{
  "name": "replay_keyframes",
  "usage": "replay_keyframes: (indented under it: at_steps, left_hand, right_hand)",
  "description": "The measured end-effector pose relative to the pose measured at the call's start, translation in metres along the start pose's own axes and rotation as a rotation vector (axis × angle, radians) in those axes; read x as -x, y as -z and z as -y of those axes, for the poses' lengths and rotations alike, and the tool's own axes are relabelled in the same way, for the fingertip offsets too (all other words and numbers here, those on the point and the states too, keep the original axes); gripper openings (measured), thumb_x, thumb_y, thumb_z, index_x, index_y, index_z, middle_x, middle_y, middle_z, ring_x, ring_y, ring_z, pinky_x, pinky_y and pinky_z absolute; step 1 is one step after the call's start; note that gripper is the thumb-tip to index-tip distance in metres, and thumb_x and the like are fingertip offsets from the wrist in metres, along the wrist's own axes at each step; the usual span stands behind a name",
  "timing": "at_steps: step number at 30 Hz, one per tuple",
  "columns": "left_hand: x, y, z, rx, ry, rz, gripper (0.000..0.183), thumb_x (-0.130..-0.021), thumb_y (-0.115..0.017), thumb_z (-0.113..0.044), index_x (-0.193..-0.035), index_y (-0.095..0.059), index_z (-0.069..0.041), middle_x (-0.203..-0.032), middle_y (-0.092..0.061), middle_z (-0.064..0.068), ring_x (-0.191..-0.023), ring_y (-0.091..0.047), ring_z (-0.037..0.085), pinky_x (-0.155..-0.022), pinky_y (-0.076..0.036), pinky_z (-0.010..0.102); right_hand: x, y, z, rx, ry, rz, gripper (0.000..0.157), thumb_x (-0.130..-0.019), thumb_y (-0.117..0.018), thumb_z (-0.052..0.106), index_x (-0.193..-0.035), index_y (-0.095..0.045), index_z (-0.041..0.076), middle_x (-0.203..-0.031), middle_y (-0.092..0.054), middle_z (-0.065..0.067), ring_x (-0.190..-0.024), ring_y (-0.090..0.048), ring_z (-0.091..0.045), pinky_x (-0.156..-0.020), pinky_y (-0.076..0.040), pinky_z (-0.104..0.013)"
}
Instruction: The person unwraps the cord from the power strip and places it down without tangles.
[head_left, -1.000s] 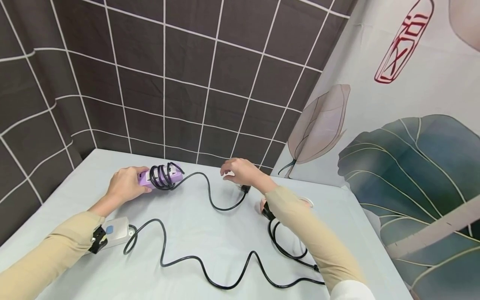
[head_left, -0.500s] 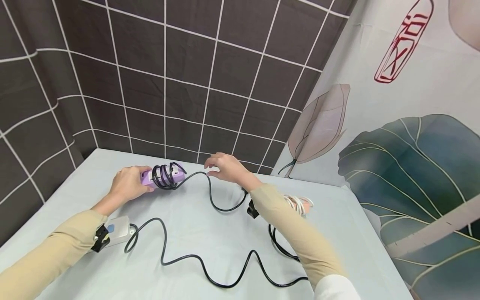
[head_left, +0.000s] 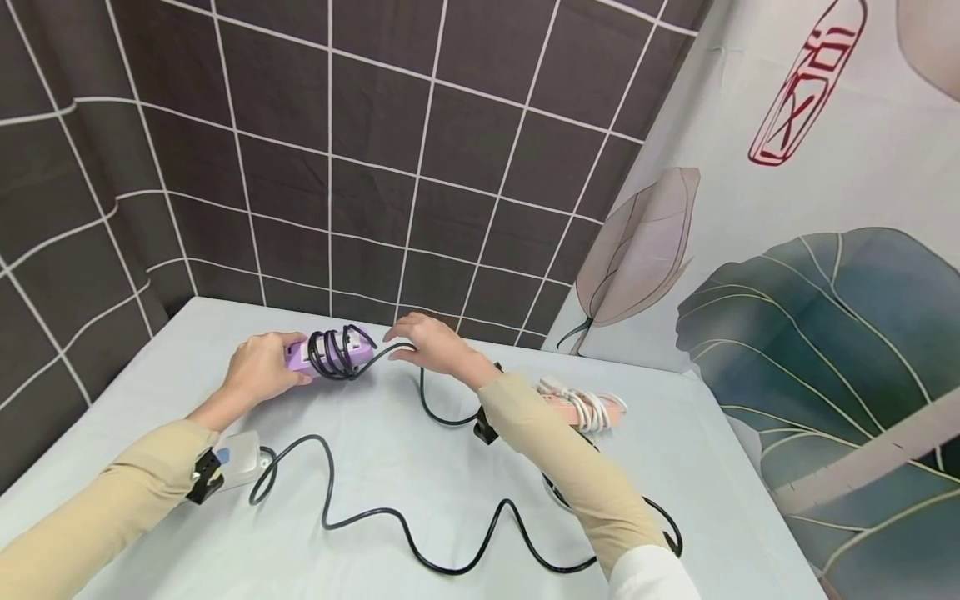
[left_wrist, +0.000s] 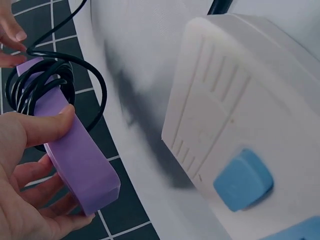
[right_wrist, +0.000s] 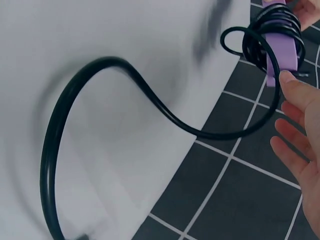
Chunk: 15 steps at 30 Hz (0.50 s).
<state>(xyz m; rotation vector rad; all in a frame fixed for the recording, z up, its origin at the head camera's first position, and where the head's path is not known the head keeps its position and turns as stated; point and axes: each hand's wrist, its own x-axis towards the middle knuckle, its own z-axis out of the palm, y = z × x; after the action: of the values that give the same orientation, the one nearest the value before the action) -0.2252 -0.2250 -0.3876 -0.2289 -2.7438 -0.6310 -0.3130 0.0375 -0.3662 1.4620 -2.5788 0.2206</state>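
My left hand point(head_left: 258, 367) grips the left end of a purple power strip point(left_wrist: 85, 155), thumb on one face and fingers round the other side. Black cord point(head_left: 330, 354) is wound in several loops about the strip's middle. The cord's free length runs off to the right, past my right hand point(head_left: 433, 342). That hand hovers just right of the strip, its fingers loosely bent. In the right wrist view the thumb tip point(right_wrist: 287, 77) lies against or very near the cord, while the other fingers point(right_wrist: 290, 135) stand apart from it.
A white power strip point(head_left: 238, 458) with a blue switch lies beside my left wrist; its black cord point(head_left: 405, 533) snakes across the front of the table. A peach power strip point(head_left: 558, 408) wrapped in white cord point(head_left: 592, 410) lies beyond my right forearm. A dark tiled-pattern cloth point(head_left: 375, 200) rises behind.
My right hand has moved left, from near the cord's far end to beside the purple power strip. The left hand keeps its grip, shifting slightly right. More of the peach strip shows.
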Motion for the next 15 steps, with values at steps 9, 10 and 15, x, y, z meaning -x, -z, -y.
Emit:
replay_keyframes:
  at_steps: [9, 10, 15]
  left_hand:
    - [-0.0008, 0.0003, -0.0017, -0.001, -0.003, -0.004, 0.06, -0.06, -0.085, -0.017, -0.113, -0.065, 0.004, -0.093, -0.068, 0.03, -0.075, -0.063, 0.04, -0.061, -0.047, 0.047]
    - [-0.001, 0.0001, -0.0019, -0.001, -0.004, -0.005, 0.06, -0.06, -0.085, -0.017, -0.113, -0.065, 0.004, -0.093, -0.068, 0.03, -0.075, -0.063, 0.04, -0.061, -0.047, 0.047]
    - [-0.0019, -0.0014, -0.0015, 0.01, -0.009, -0.016, 0.06, -0.06, -0.085, -0.016, -0.113, -0.065, 0.004, -0.093, -0.068, 0.029, -0.075, -0.063, 0.04, -0.062, -0.046, 0.047]
  right_hand:
    - [-0.002, -0.0061, 0.0056, -0.018, -0.048, 0.065, 0.03, -0.092, -0.063, 0.029, -0.117, -0.067, 0.013, -0.118, -0.069, 0.003, -0.114, -0.059, -0.012, -0.098, -0.046, -0.021]
    - [-0.0018, -0.0064, 0.0058, -0.02, -0.057, 0.069, 0.03, -0.092, -0.063, 0.029, -0.117, -0.067, 0.013, -0.117, -0.069, 0.003, -0.114, -0.059, -0.012, -0.098, -0.045, -0.021]
    - [0.0003, -0.0073, 0.0065, -0.02, -0.07, 0.053, 0.025, -0.092, -0.063, 0.027, -0.114, -0.068, 0.015, -0.113, -0.069, 0.004, -0.11, -0.06, -0.011, -0.095, -0.047, -0.021]
